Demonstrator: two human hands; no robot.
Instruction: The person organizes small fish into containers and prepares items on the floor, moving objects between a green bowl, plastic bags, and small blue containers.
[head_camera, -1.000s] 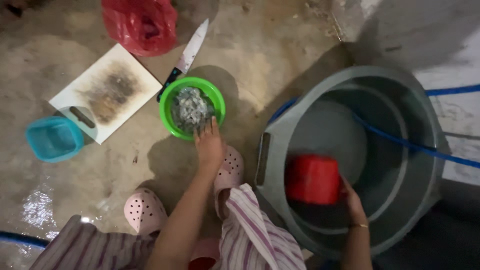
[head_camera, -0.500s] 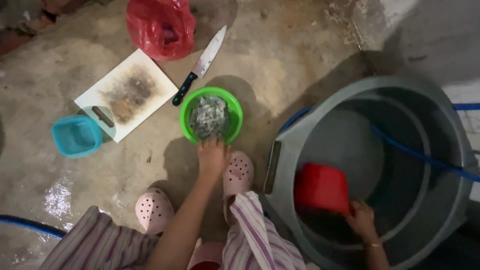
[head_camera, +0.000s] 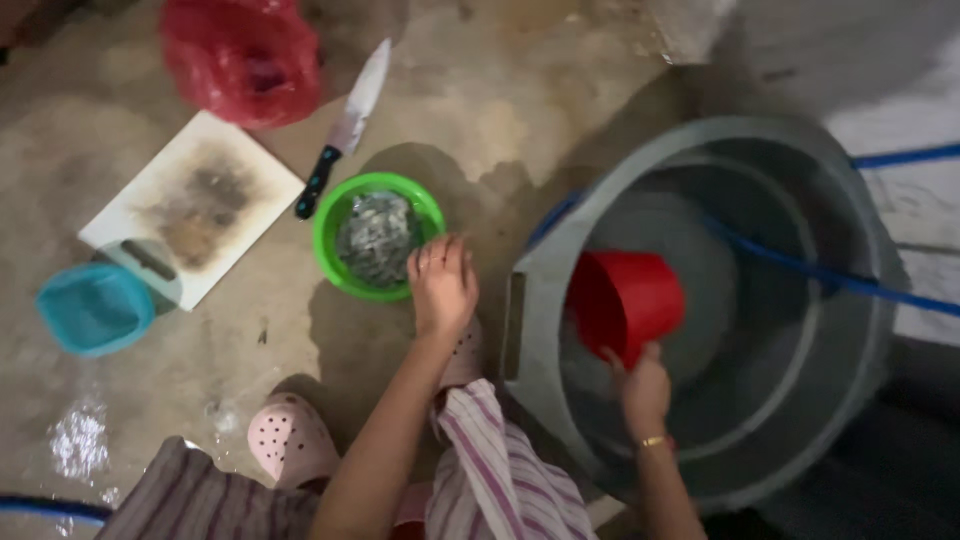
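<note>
Hands (head_camera: 442, 285): one bowl (head_camera: 332, 262), one scoop (head_camera: 628, 303).

Bowl (head_camera: 377, 238): left of the tub (head_camera: 850, 230), right of the cutting board (head_camera: 190, 205)
Knife (head_camera: 345, 128): behind the bowl
Scoop (head_camera: 625, 302): inside the tub

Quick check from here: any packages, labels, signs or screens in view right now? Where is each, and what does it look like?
Red plastic bag: on the concrete floor at the top left, beyond the white cutting board; crumpled, glossy, contents hidden.
No labels, signs or screens show.
The rest are open vessels, not packaging: green bowl, teal basket, grey tub, red scoop.
</note>
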